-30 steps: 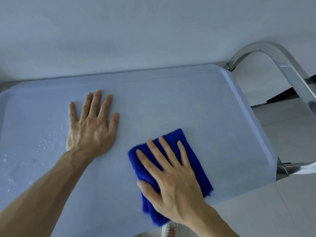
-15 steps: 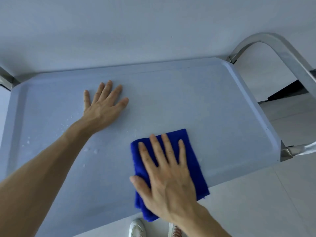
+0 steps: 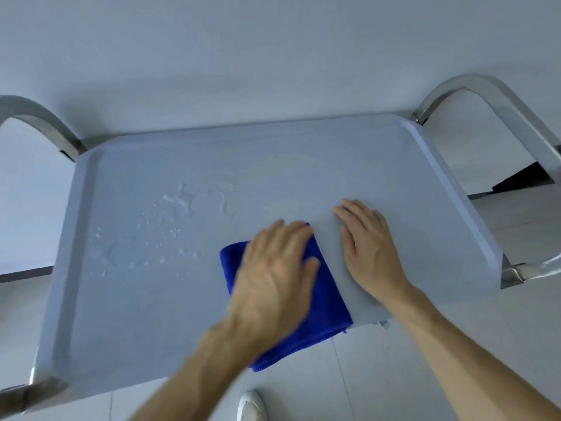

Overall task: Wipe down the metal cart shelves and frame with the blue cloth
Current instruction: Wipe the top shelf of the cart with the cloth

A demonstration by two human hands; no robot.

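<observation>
Blue cloth (image 3: 318,302), part hidden under blurred left hand (image 3: 273,278); fingers flat, together.

Readable text: none in the head view.
Cart shelf (image 3: 127,314): plain pale surface, no label, brand or number.
Blue cloth (image 3: 328,302): plain blue fabric, no tag or print showing.
Metal frame (image 3: 504,98): bare polished metal, no marking to be read.
Shoe (image 3: 250,405): white, too little of it in view to tell any logo.
</observation>
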